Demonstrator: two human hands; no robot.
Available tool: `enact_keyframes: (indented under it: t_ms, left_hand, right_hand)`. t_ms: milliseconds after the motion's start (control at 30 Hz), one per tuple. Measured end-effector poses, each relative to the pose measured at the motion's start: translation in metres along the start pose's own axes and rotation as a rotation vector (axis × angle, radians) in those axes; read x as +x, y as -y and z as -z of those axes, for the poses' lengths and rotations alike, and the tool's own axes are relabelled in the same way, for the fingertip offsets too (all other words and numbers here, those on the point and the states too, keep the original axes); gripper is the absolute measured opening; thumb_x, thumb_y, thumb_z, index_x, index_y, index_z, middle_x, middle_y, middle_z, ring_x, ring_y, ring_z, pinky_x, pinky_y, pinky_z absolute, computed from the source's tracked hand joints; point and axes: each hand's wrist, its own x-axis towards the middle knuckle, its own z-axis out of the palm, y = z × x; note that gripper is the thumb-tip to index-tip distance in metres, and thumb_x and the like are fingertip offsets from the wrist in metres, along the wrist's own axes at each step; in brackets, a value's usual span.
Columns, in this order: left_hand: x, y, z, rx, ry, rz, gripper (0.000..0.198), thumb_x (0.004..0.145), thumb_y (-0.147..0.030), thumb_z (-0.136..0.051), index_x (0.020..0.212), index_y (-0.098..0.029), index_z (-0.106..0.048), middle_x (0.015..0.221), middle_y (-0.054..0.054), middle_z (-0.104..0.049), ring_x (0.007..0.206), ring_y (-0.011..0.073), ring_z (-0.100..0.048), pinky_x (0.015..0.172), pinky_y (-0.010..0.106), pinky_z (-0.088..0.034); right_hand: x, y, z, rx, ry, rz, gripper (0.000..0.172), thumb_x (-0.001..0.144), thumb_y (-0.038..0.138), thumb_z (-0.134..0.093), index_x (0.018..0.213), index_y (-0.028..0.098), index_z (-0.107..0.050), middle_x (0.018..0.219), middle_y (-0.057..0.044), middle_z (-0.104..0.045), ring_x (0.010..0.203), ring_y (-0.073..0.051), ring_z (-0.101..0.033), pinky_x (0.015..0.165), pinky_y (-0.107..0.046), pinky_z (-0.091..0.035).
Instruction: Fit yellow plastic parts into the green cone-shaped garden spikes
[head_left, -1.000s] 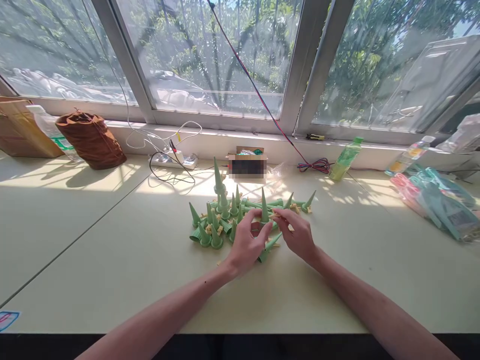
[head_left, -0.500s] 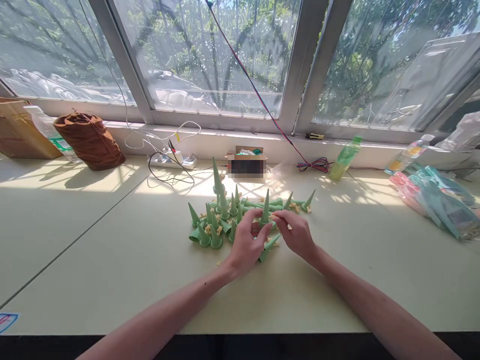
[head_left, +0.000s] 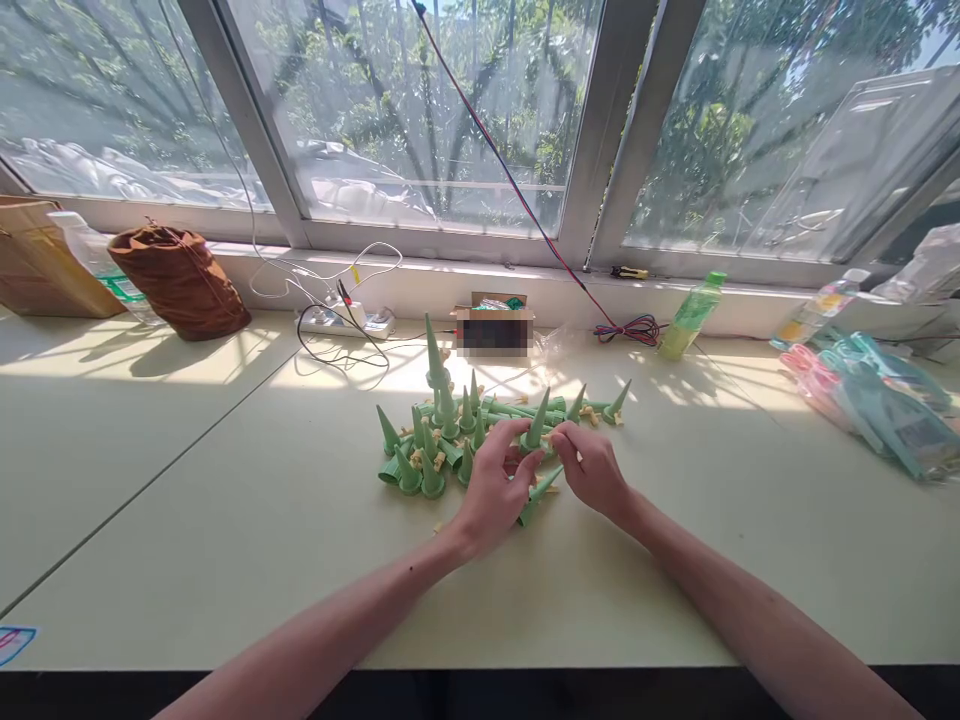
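Only the head view to go on here: the left hand has thumb and fingers closed around the base of a green cone, tip up and leaning a little right, just in front of the middle of the worktop. The right hand is pinching what looks like a tan bit right beside that base, though it's tiny and mostly covered by fingers. My guess is the left does the steadying so the right can do the fiddly work. The other green cones are bunched close by, many standing on their wide ends, probably because that's the stable way up and keeps them in reach. As for containers, the small box at the back is open, with something green and whitish poking out the top; the front is blurred. The green bottle seems to have some yellowish liquid low down. Can't see inside the brown bag, and the plastic bags on the far right hold pink and teal stuff I can't make out.
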Motion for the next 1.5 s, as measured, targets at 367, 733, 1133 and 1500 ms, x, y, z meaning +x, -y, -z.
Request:
enact_keyframes:
  t_ms: [367, 733, 1133, 1500]
  left_hand:
    - [0.0009, 0.0008, -0.0009, -0.012, 0.011, 0.002, 0.029, 0.09, -0.035, -0.06, 0.113, -0.019, -0.056, 0.071, -0.001, -0.055, 0.059, 0.0128, -0.059, 0.05, 0.023, -0.047]
    - [0.0012, 0.0025, -0.0011, -0.092, 0.027, 0.065, 0.03, 0.091, -0.042, -0.057, 0.111, -0.02, -0.052, 0.061, -0.004, -0.05, 0.047, 0.0092, -0.048, 0.045, 0.021, -0.039]
    - [0.0024, -0.0007, 0.0001, -0.105, 0.035, 0.048, 0.027, 0.091, -0.042, -0.058, 0.105, -0.019, -0.055, 0.063, -0.004, -0.051, 0.046, 0.0068, -0.046, 0.044, 0.019, -0.036]
    - [0.0017, 0.0024, -0.0004, 0.036, 0.013, -0.038, 0.028, 0.089, -0.036, -0.061, 0.109, -0.018, -0.057, 0.09, 0.004, -0.062, 0.062, 0.0101, -0.056, 0.051, 0.021, -0.045]
  right_hand:
    - [-0.0013, -0.0009, -0.0015, -0.057, -0.005, 0.0, 0.04, 0.104, 0.031, -0.03, 0.067, 0.022, -0.04, 0.056, 0.003, -0.044, 0.048, -0.011, -0.041, 0.051, -0.024, -0.033]
    - [-0.0029, 0.0016, -0.0008, 0.017, 0.003, -0.017, 0.035, 0.102, 0.033, -0.035, 0.073, 0.021, -0.048, 0.059, 0.002, -0.049, 0.05, -0.012, -0.043, 0.051, -0.024, -0.036]
    - [-0.0039, -0.0011, -0.0023, 0.015, -0.009, 0.014, 0.018, 0.099, 0.033, -0.047, 0.097, 0.019, -0.059, 0.07, -0.002, -0.064, 0.055, -0.013, -0.056, 0.053, -0.024, -0.043]
    - [-0.0028, 0.0008, -0.0018, 0.007, -0.05, 0.03, 0.034, 0.101, 0.026, -0.04, 0.068, 0.02, -0.046, 0.056, 0.003, -0.047, 0.047, -0.01, -0.041, 0.049, -0.023, -0.033]
